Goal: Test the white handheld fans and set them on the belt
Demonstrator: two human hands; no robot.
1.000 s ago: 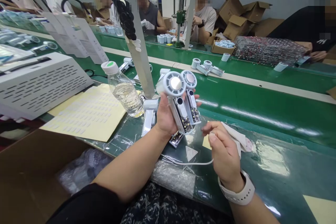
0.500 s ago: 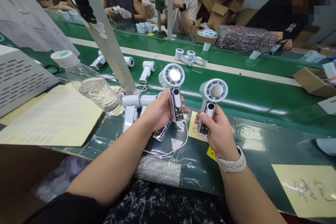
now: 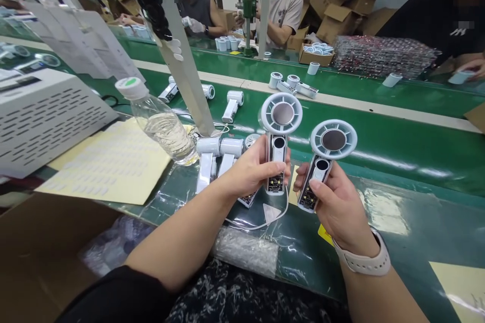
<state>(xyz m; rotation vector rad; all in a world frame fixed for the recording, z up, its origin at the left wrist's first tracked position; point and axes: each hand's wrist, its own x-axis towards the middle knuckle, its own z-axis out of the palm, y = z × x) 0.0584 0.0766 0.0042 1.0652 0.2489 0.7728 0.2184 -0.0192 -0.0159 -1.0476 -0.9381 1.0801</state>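
My left hand (image 3: 253, 170) is closed round the handle of a white handheld fan (image 3: 279, 133), held upright with its round head up and its open circuit board showing. My right hand (image 3: 338, 205) grips a second white handheld fan (image 3: 326, 155) the same way, tilted slightly right. A white watch band (image 3: 366, 259) sits on my right wrist. Both fans hover side by side above the green table (image 3: 401, 242). A thin white cable (image 3: 261, 222) loops on the table below the left fan.
More white fans (image 3: 216, 159) lie by a clear water bottle (image 3: 159, 122). Yellow label sheets (image 3: 109, 166) and a white vented box (image 3: 45, 113) sit at left. A cardboard box (image 3: 45, 257) is near left. Fan parts (image 3: 291, 85) ride the green conveyor (image 3: 379, 136); other people work beyond.
A second ago my left hand held both fans while my right pinched a small white piece. Now each hand holds one fan, raised side by side, and the view has shifted.
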